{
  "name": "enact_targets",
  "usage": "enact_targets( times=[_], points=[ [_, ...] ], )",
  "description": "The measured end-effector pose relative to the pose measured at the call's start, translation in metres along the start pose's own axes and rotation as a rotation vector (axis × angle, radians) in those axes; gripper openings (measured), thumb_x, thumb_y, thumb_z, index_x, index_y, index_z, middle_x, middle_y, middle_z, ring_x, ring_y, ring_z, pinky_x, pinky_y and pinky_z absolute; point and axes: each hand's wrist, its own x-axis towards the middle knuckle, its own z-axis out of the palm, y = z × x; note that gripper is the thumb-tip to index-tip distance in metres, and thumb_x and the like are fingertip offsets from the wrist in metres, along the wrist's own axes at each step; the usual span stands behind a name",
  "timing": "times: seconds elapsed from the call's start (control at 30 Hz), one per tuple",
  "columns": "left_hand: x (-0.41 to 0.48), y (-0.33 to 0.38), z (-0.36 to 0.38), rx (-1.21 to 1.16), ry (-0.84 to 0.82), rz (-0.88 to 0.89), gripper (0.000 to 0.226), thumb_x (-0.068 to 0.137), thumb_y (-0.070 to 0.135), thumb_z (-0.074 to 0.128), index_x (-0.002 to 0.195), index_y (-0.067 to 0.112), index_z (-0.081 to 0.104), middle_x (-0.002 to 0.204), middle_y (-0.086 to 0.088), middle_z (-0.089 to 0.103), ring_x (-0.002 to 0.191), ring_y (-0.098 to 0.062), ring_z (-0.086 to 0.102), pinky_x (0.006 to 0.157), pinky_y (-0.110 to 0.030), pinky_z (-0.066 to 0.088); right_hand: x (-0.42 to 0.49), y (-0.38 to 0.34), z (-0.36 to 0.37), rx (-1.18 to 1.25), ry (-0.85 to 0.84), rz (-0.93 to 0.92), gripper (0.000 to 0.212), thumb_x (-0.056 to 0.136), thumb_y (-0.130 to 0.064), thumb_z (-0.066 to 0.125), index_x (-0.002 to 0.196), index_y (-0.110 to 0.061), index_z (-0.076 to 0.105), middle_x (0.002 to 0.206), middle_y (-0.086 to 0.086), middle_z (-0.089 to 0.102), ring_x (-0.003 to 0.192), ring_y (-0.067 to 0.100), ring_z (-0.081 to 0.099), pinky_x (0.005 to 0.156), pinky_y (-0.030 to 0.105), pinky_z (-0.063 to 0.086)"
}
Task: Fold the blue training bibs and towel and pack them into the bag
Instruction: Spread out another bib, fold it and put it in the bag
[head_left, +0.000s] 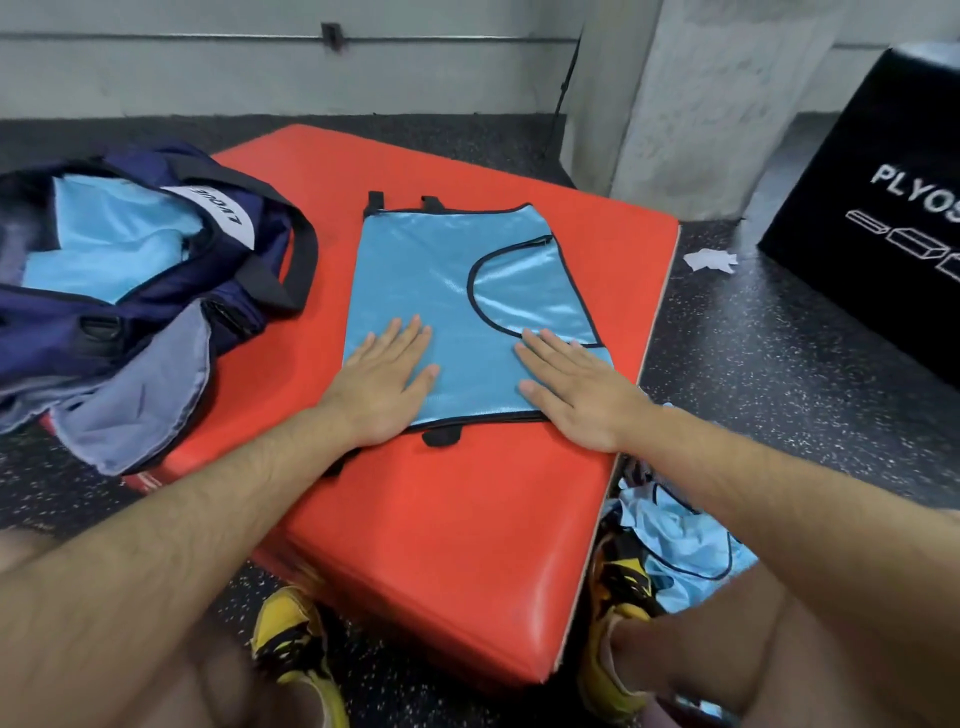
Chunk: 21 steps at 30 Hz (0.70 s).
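A blue training bib (457, 291) with black trim lies folded flat on the red padded mat (441, 519), and both hands press down on its near half: the left hand (384, 379) and the right hand (576, 389) lie palm-down with fingers straight and only slightly apart, holding nothing. To the left, the navy bag (140, 291) sits open at the mat's edge with blue fabric inside it and a grey towel (140, 395) draped over its near side. More blue bibs (685, 540) lie crumpled on the speckled floor (753, 395) beside the right knee, by a yellow shoe (618, 582).
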Motion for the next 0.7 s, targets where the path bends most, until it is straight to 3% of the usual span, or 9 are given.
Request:
enact_targets(
  times=[0.17, 0.23, 0.33, 0.4, 0.43, 0.5, 0.6, 0.7],
  points=[
    [-0.010, -0.012, -0.008, -0.061, -0.057, 0.216, 0.051, 0.108, 0.039, 0.022, 0.157, 0.033, 0.008, 0.162, 0.018, -0.003, 0.148, 0.002, -0.012, 0.122, -0.028, -0.011, -0.020, 0.030, -0.005, 0.019, -0.008, -0.067, 0.073, 0.097, -0.070, 0.018, 0.159, -0.034, 0.007, 0.165, -0.015, -0.008, 0.149, 0.002, -0.017, 0.125, 0.035, -0.003],
    [-0.018, -0.018, -0.007, -0.111, -0.041, 0.287, 0.050, 0.106, 0.042, 0.027, 0.155, 0.035, 0.018, 0.161, 0.020, 0.006, 0.149, 0.002, -0.004, 0.122, -0.026, -0.008, -0.030, 0.038, -0.007, 0.105, 0.049, -0.153, 0.070, 0.094, -0.073, 0.032, 0.155, -0.039, 0.026, 0.165, -0.016, 0.005, 0.152, 0.004, -0.006, 0.125, 0.031, 0.002],
    [-0.035, -0.026, -0.013, -0.287, 0.066, 0.309, 0.048, 0.097, 0.046, 0.048, 0.140, 0.026, 0.055, 0.152, 0.011, 0.042, 0.143, -0.003, 0.032, 0.120, -0.019, 0.016, -0.041, 0.043, -0.011, 0.181, 0.234, -0.253, 0.046, 0.091, -0.056, 0.061, 0.132, -0.035, 0.063, 0.149, -0.010, 0.047, 0.142, 0.013, 0.034, 0.119, 0.033, 0.026],
    [-0.048, -0.033, -0.020, -0.270, 0.191, 0.352, 0.034, 0.092, 0.045, 0.057, 0.113, 0.023, 0.072, 0.121, 0.008, 0.064, 0.115, -0.009, 0.057, 0.106, -0.027, 0.039, -0.044, 0.043, -0.012, 0.208, 0.310, -0.256, 0.035, 0.089, -0.046, 0.066, 0.120, -0.030, 0.072, 0.124, -0.010, 0.061, 0.121, 0.011, 0.049, 0.107, 0.033, 0.038],
    [-0.054, -0.037, -0.024, -0.253, 0.238, 0.356, 0.028, 0.091, 0.043, 0.059, 0.104, 0.022, 0.074, 0.106, 0.009, 0.065, 0.102, -0.010, 0.059, 0.098, -0.031, 0.043, -0.045, 0.043, -0.012, 0.213, 0.318, -0.250, 0.033, 0.089, -0.045, 0.066, 0.117, -0.029, 0.074, 0.116, -0.012, 0.063, 0.115, 0.011, 0.052, 0.103, 0.032, 0.040],
    [-0.065, -0.045, -0.032, -0.290, 0.258, 0.304, 0.021, 0.089, 0.033, 0.060, 0.095, 0.020, 0.075, 0.096, 0.009, 0.065, 0.094, -0.007, 0.060, 0.091, -0.033, 0.045, -0.044, 0.045, -0.012, 0.205, 0.307, -0.238, 0.031, 0.090, -0.044, 0.065, 0.115, -0.029, 0.075, 0.110, -0.015, 0.063, 0.110, 0.010, 0.054, 0.099, 0.030, 0.041],
    [-0.079, -0.055, -0.037, -0.366, 0.191, 0.242, 0.029, 0.080, 0.010, 0.057, 0.100, 0.019, 0.076, 0.104, 0.010, 0.066, 0.104, -0.008, 0.061, 0.097, -0.025, 0.045, -0.040, 0.047, -0.013, 0.182, 0.276, -0.214, 0.029, 0.092, -0.044, 0.064, 0.116, -0.031, 0.074, 0.110, -0.018, 0.062, 0.110, 0.008, 0.053, 0.099, 0.027, 0.041],
    [-0.085, -0.060, -0.039, -0.361, 0.093, 0.254, 0.042, 0.074, 0.006, 0.060, 0.111, 0.021, 0.074, 0.114, 0.012, 0.062, 0.114, -0.006, 0.056, 0.103, -0.016, 0.036, -0.037, 0.046, -0.012, 0.140, 0.289, -0.222, 0.025, 0.094, -0.042, 0.062, 0.112, -0.029, 0.074, 0.107, -0.018, 0.061, 0.107, 0.008, 0.053, 0.096, 0.030, 0.044]
  ],
)
